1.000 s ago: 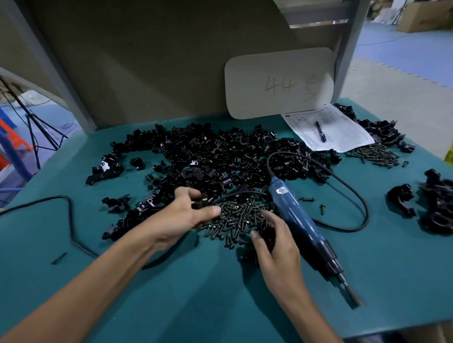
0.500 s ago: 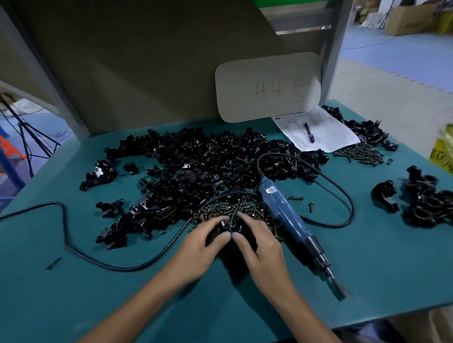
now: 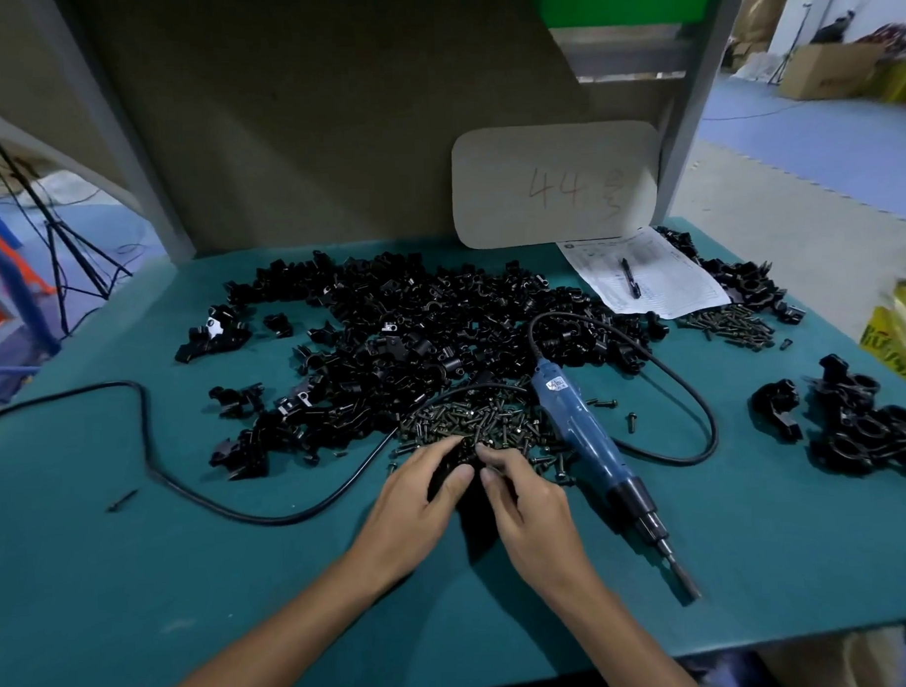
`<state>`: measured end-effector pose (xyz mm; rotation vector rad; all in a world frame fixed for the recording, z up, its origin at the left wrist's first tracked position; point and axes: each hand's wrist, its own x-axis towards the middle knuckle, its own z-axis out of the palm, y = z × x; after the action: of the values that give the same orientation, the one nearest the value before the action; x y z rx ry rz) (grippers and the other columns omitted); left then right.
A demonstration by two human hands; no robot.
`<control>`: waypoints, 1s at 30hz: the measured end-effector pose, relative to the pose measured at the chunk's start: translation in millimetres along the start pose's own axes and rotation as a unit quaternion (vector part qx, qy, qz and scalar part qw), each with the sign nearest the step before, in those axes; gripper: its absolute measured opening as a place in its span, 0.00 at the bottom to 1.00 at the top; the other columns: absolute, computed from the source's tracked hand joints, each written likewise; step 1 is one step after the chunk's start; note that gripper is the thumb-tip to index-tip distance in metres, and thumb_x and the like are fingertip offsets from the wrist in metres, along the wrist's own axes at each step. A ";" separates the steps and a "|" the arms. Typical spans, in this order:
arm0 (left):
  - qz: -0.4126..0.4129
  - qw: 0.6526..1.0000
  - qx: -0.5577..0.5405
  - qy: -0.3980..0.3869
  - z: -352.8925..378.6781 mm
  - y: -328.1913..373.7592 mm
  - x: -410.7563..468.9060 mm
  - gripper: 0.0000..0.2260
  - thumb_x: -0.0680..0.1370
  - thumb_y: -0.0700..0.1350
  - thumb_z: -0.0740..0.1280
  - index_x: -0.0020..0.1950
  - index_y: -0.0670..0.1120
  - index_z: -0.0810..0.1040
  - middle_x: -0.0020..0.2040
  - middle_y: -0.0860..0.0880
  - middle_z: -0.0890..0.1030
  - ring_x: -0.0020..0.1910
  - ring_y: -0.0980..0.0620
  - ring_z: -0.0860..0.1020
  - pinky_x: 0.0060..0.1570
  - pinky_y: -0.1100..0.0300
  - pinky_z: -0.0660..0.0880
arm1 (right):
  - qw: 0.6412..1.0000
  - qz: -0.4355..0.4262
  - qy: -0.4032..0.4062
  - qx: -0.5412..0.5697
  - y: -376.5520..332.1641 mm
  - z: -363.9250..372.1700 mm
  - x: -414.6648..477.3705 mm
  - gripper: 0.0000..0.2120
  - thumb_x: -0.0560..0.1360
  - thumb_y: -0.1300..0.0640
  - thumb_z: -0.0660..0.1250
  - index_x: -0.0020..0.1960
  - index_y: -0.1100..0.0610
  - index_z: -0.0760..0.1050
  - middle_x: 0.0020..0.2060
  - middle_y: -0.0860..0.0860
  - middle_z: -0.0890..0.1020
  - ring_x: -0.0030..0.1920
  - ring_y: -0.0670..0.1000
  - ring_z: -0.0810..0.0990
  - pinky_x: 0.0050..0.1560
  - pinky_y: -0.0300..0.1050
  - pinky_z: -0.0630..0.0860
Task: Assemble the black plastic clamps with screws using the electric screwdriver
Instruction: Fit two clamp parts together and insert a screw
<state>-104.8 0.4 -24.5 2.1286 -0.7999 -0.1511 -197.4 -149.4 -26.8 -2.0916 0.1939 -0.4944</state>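
Head view: the left hand and the right hand meet at the near edge of the screw pile, with fingers curled around one black clamp. Just to the right lies the electric screwdriver; the heap of clamps is farther.

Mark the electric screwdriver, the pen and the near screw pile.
electric screwdriver (image 3: 582, 434), head view, blue handle.
pen (image 3: 629, 278), head view, mid barrel.
near screw pile (image 3: 474, 419), head view, centre of heap.
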 end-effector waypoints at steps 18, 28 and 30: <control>0.020 0.998 -0.056 -0.004 -1.2 -3.6 1.9 0.23 0.80 0.64 0.63 0.73 0.59 0.72 0.65 0.61 0.77 0.66 0.62 0.74 0.66 0.56 0.73 | 0.998 -0.001 -0.017 0.061 -2.0 0.2 1.6 0.09 0.83 0.63 0.65 0.53 0.49 0.74 0.60 0.31 0.77 0.60 0.33 0.79 0.56 0.30 0.75; 0.016 0.998 -0.065 0.000 -3.8 -0.3 0.0 0.24 0.79 0.64 0.65 0.73 0.56 0.74 0.64 0.60 0.78 0.64 0.65 0.75 0.65 0.56 0.74 | 0.998 -0.009 -0.008 0.066 -4.9 -0.7 0.4 0.12 0.82 0.64 0.65 0.52 0.46 0.74 0.57 0.31 0.78 0.60 0.34 0.79 0.55 0.29 0.75; 0.018 0.998 -0.068 0.000 -4.4 -0.7 -0.1 0.25 0.78 0.66 0.64 0.72 0.57 0.75 0.64 0.60 0.78 0.64 0.65 0.75 0.65 0.55 0.74 | 0.998 -0.008 -0.008 0.063 -5.9 -1.0 0.2 0.15 0.82 0.64 0.65 0.51 0.43 0.74 0.58 0.31 0.78 0.59 0.33 0.79 0.55 0.28 0.75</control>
<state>-102.9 3.7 -22.2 1.9849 -0.8047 -0.1809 -198.0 -147.1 -21.3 -1.9743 0.1323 -0.4861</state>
